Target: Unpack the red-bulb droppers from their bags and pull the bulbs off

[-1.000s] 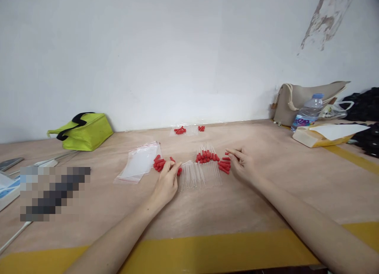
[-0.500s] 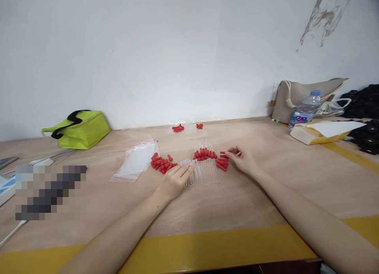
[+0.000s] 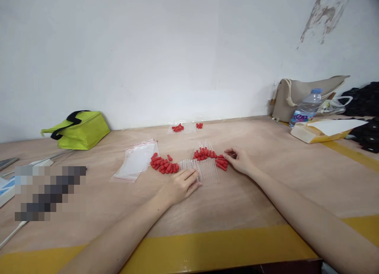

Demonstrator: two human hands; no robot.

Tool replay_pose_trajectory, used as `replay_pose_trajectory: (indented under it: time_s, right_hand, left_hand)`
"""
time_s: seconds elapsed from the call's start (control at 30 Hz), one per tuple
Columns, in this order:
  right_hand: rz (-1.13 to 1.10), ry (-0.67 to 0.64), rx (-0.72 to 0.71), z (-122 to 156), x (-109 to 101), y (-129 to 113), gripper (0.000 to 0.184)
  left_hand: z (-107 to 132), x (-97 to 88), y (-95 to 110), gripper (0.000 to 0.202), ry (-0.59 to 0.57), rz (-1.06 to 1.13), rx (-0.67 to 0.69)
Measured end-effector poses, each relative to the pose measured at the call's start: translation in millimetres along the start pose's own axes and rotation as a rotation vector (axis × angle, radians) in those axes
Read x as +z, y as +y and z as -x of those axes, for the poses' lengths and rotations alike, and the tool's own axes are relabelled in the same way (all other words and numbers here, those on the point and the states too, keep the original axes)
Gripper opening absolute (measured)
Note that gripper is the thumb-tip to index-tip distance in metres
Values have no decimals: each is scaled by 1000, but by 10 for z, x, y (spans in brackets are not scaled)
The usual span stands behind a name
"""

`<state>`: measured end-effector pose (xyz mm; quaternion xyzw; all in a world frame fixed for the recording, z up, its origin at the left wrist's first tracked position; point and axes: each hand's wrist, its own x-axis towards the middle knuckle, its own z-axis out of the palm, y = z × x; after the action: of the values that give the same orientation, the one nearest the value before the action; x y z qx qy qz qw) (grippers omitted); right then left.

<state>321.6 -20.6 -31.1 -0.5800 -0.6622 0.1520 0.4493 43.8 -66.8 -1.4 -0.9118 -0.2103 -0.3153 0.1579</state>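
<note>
My left hand (image 3: pixel 180 185) lies palm down with its fingers stretched over the near end of a row of thin clear tubes (image 3: pixel 208 171) on the wooden table (image 3: pixel 275 187). A heap of small red caps (image 3: pixel 164 166) sits just beyond its fingertips. More red caps (image 3: pixel 204 153) rest on the tubes' far ends. My right hand (image 3: pixel 241 160) is curled beside a third cluster of red caps (image 3: pixel 222 164), thumb and forefinger pinched together; what they hold is too small to make out.
Clear zip bags (image 3: pixel 137 162) lie left of the caps; another bag with red caps (image 3: pixel 181 128) is by the wall. Around these are a green bag (image 3: pixel 78 130) far left, and a beige bag (image 3: pixel 304 93), water bottle (image 3: pixel 306 108) and paper packet (image 3: pixel 325 130) far right.
My left hand slid right from the left red heap onto the clear tubes, its fingers now laid flat. My right hand closed its fingers at the right cluster of caps.
</note>
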Motion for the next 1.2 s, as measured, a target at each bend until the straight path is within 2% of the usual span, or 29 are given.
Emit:
replay_pose_trajectory:
  time_s: [0.13, 0.27, 0.4, 0.6, 0.7, 0.83, 0.93, 1.03, 1.2]
  right_hand:
    - [-12, 0, 6, 6, 4, -8, 22]
    - [1, 1, 3, 8, -5, -31, 25]
    - [-23, 18, 15, -6, -14, -42, 27]
    - [-11, 138, 28, -17, -29, 12, 30]
    - [23, 170, -12, 23, -35, -109, 24]
    - [246, 53, -220, 36, 1, -494, 18]
    - [439, -18, -296, -47, 90, -736, 22]
    - [557, -72, -307, -158, 202, -813, 28]
    - [597, -100, -308, -229, 299, -774, 15]
  left_hand:
    - [25, 5, -4, 32, -7, 69, -53]
    - [17, -3, -13, 30, -57, 99, -49]
    - [4, -20, -24, 29, -54, 85, -40]
    - [5, -47, -30, 27, -42, 83, -36]
    - [5, -58, -30, 22, -33, 73, -42]
    - [9, -67, -36, 19, -29, 66, -38]
    - [22, -83, -43, 19, -28, 59, -42]
    - [45, -109, -50, 19, -28, 57, -45]
    - [68, -131, -59, 19, -19, 53, -57]
